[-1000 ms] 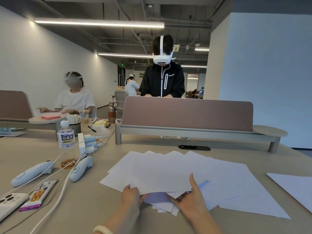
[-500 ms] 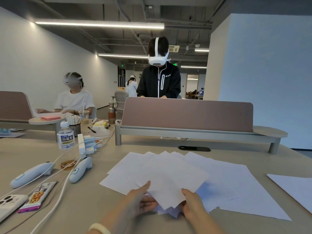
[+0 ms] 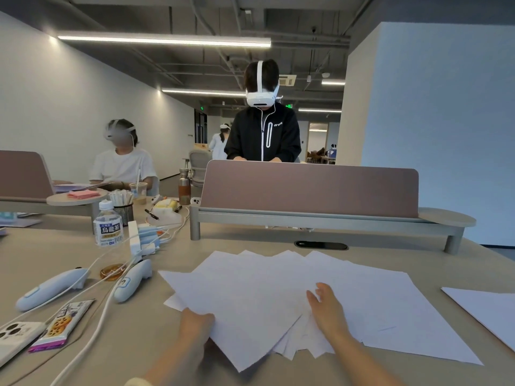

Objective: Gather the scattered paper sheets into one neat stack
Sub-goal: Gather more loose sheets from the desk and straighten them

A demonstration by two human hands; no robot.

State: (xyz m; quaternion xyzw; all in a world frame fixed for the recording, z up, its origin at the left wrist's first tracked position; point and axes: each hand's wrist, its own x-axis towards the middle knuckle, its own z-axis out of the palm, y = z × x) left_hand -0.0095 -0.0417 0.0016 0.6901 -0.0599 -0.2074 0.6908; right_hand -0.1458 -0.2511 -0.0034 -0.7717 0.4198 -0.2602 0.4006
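Left hand (image 3: 196, 328) holds the top sheet (image 3: 245, 307); right hand (image 3: 328, 310) rests flat, grip open. Pulling may drag the fanned sheets (image 3: 376, 302) askew.

2 hands: left hand (image 3: 195, 327), right hand (image 3: 328, 310). 2 controllers (image 3: 51, 288) (image 3: 132, 280). 2 screens (image 3: 306, 188) (image 3: 19, 176). 2 people (image 3: 262, 129) (image 3: 122, 162) close by. 1 bottle (image 3: 108, 228), 1 flask (image 3: 184, 188), 1 cup (image 3: 138, 189), 1 snack pack (image 3: 60, 325). 1 lone sheet (image 3: 485, 307); fanned sheets (image 3: 250, 288) overlap, uncountable.

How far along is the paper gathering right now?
Nothing is squared yet: the white paper sheets lie fanned and overlapping on the beige table. In hand: the left hand reaches under their left edge and the right hand rests open on top. Left: squaring the fan and fetching the separate white sheet at far right.
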